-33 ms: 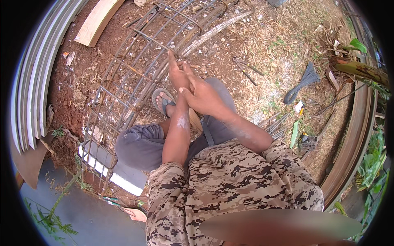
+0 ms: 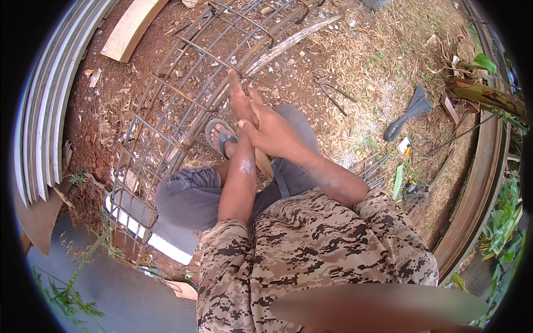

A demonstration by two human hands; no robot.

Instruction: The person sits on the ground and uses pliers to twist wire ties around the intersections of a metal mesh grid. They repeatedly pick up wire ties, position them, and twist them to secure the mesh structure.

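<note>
In front of me my two palms meet, with no object visible between them. My left hand has its fingers stretched out straight, pointing away from me beside the rebar cage. Laid against it is my right hand, its fingers extended and its thumb over the left wrist. The cage is a long frame of rusty bars and square stirrups, running from the lower left to the top. Some of the right fingers are hidden behind the left hand. A pair of long-handled pincers lies on the ground to the right.
A bundle of dark tie wire and several thin rods lie right. A weathered stick rests along the cage. Corrugated sheets and a wooden plank are at left. My sandalled foot is near the cage.
My right hand has slid slightly against the left palm. The cage and the things on the ground have stayed in place.
</note>
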